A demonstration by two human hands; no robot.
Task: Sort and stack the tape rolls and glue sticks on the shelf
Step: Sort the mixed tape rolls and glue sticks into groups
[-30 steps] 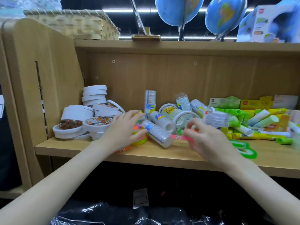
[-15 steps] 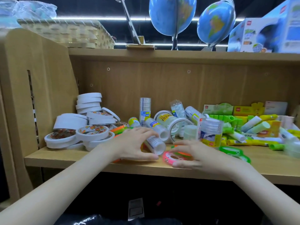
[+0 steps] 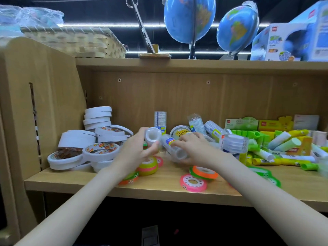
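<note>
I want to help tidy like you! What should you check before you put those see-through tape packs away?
1. Left hand grips a clear tape pack: ok.
2. Right hand holds the other clear pack firmly: cannot tell, partly hidden.
3. Bare shelf board free at the front: ok.
4. Pink tape ring near the edge, safe from arms: not ok.
5. White tape stack straight: not ok, uneven.
6. Glue sticks sorted: not ok, jumbled.

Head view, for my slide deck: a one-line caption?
Left hand lifts a clear tape tube; right hand grips another above the shelf.
</note>
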